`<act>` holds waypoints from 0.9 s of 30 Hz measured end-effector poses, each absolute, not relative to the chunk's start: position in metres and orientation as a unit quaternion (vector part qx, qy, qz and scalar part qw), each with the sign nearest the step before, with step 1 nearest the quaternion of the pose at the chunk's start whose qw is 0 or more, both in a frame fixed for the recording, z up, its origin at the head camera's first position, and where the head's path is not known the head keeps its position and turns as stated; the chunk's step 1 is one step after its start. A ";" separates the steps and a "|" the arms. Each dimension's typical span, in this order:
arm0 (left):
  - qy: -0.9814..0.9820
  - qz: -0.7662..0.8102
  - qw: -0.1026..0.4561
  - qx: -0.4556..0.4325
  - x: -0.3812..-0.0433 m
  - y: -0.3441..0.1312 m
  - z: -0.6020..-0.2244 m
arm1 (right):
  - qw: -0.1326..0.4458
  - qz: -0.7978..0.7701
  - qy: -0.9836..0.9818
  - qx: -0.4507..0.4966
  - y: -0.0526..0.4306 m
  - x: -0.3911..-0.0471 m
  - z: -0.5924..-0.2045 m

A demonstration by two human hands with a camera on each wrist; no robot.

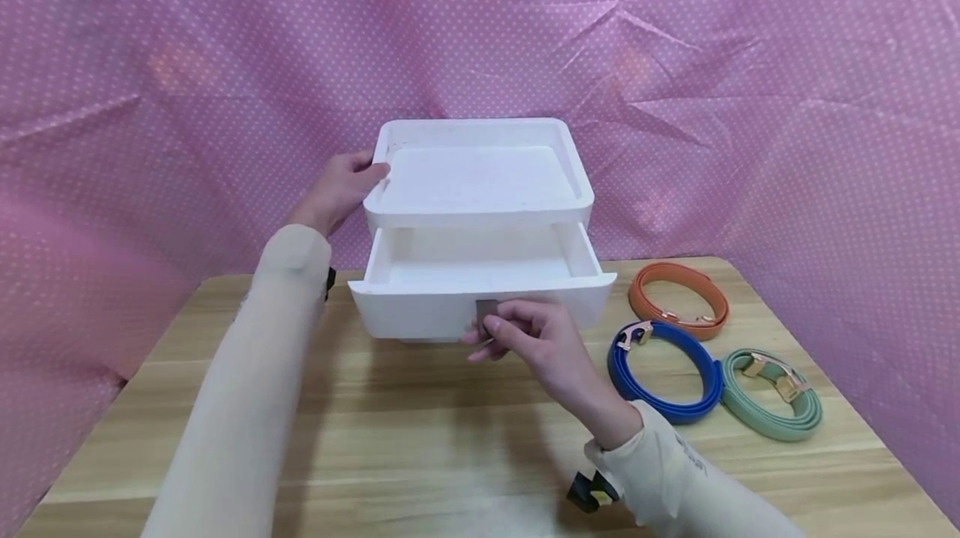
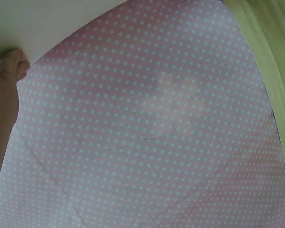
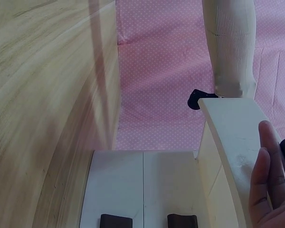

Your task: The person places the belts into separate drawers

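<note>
A white drawer cabinet (image 1: 480,176) with a shallow tray top stands at the back of the table. Its top drawer (image 1: 420,313) is pulled out, and the visible inside holds nothing. My left hand (image 1: 341,188) grips the cabinet's upper left side, thumb over the rim; in the left wrist view that hand (image 2: 10,69) shows at the white side. With thumb and fingers, my right hand (image 1: 543,346) pinches the dark tab handle (image 1: 486,311) on the drawer front. The right wrist view shows this drawer front (image 3: 237,142) beside my fingers.
Right of the cabinet lie three coiled belts: orange (image 1: 716,292), blue (image 1: 617,367) and green (image 1: 810,421). Two lower drawers (image 3: 116,183) with dark tabs (image 3: 182,221) are closed. A pink dotted cloth (image 1: 712,105) hangs behind the wooden table (image 1: 390,455).
</note>
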State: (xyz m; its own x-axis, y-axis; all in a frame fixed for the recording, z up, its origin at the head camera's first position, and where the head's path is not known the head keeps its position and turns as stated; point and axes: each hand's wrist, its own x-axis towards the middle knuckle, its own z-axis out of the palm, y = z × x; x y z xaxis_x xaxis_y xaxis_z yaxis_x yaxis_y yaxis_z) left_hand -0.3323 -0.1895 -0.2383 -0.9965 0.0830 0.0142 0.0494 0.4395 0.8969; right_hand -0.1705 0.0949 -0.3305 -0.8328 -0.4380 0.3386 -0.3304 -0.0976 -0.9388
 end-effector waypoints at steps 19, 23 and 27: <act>0.847 0.530 0.020 0.045 -0.332 -0.187 -0.240 | 0.044 -0.687 0.668 -0.282 0.097 -0.165 -0.331; 0.844 0.534 0.011 0.053 -0.333 -0.188 -0.240 | 0.044 -0.689 0.662 -0.291 0.096 -0.164 -0.330; 0.843 0.536 0.003 0.052 -0.332 -0.190 -0.240 | 0.049 -0.689 0.660 -0.296 0.095 -0.163 -0.329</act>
